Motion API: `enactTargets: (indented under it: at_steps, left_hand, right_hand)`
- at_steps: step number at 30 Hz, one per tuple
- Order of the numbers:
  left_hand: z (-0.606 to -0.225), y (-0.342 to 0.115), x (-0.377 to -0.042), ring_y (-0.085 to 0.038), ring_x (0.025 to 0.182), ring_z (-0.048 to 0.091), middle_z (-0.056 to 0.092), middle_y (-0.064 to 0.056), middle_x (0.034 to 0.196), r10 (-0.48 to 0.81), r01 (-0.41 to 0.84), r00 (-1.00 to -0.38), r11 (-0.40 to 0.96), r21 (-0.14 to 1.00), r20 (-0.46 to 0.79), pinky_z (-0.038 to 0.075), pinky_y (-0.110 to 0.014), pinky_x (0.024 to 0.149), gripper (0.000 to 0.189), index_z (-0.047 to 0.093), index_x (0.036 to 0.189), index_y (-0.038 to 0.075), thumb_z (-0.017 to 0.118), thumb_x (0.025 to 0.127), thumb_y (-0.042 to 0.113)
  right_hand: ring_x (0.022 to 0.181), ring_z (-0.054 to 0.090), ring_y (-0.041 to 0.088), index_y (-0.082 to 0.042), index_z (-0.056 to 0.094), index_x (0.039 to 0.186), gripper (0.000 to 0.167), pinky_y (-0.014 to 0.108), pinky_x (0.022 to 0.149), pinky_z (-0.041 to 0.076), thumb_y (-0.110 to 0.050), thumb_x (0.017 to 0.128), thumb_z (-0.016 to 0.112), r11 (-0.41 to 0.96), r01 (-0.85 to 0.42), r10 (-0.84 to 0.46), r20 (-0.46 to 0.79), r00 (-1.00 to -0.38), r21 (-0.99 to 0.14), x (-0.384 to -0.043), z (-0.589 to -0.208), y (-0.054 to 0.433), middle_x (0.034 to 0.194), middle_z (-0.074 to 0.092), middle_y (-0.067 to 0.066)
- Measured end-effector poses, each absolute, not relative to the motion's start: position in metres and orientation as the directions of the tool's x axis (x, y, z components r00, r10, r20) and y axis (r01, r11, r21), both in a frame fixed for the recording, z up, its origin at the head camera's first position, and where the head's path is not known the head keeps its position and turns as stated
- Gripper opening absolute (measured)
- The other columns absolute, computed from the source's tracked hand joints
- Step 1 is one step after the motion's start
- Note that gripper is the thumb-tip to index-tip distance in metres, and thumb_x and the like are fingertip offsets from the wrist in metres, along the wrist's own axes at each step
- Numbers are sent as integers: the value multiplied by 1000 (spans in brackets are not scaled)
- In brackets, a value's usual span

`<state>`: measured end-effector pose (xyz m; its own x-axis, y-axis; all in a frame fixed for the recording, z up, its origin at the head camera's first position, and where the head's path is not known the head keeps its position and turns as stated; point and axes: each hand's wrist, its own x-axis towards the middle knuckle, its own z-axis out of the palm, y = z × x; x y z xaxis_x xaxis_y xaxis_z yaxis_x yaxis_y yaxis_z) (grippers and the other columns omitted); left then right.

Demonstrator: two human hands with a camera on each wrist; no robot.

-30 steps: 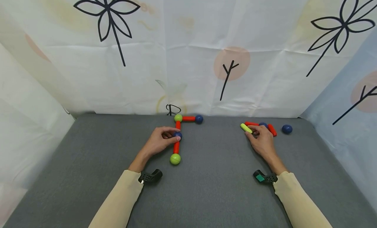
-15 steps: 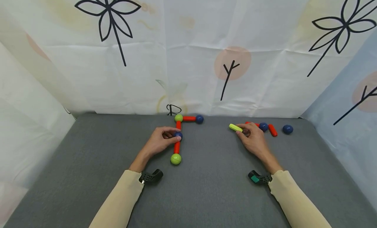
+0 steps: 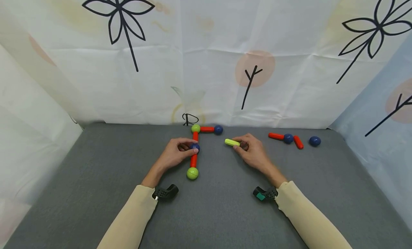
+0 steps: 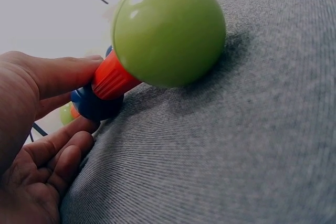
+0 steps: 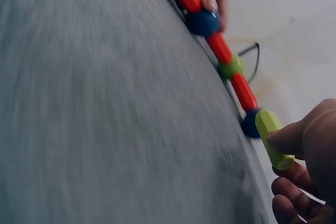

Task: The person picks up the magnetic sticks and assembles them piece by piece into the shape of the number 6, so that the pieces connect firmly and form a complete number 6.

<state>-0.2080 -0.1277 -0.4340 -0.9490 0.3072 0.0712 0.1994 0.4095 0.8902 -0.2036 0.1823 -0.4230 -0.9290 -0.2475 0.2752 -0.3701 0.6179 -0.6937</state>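
My left hand (image 3: 176, 153) pinches the middle blue ball (image 3: 195, 147) of a chain of balls and rods lying on the table. Red rods (image 3: 193, 161) join that blue ball to a green ball (image 3: 192, 173) at the near end and another green ball (image 3: 195, 128) at the far end. From the far one, a red rod (image 3: 207, 129) runs right to a blue ball (image 3: 218, 129). Between thumb and fingers my right hand (image 3: 252, 152) holds a yellow-green rod (image 3: 232, 142), pointing left toward the chain. In the left wrist view the near green ball (image 4: 169, 31) looms large.
At the back right lie a red rod (image 3: 276, 136) against a blue ball (image 3: 288, 138), a second red rod (image 3: 298, 142) beside it, and a separate blue ball (image 3: 314, 141). A patterned white cloth (image 3: 212, 88) rises behind the grey table (image 3: 225, 213).
My right hand has carried the yellow-green rod leftward from the loose pieces at the back right, uncovering them. The left hand has stayed on the blue ball.
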Motion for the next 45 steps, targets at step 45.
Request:
enactTargets:
  at_steps: [45]
  left_hand:
    - [-434,-128,-208,-22,91,60,68,-8,109,307,207,-949,417,885,78,50,-38,82,32,74,123,9,77,93,21]
  right_hand:
    - [85,58,19,-6,75,117,25,34,77,50,-9,92,76,453,-399,-382,230,-895,-797,-208,-436,118,100,64,7]
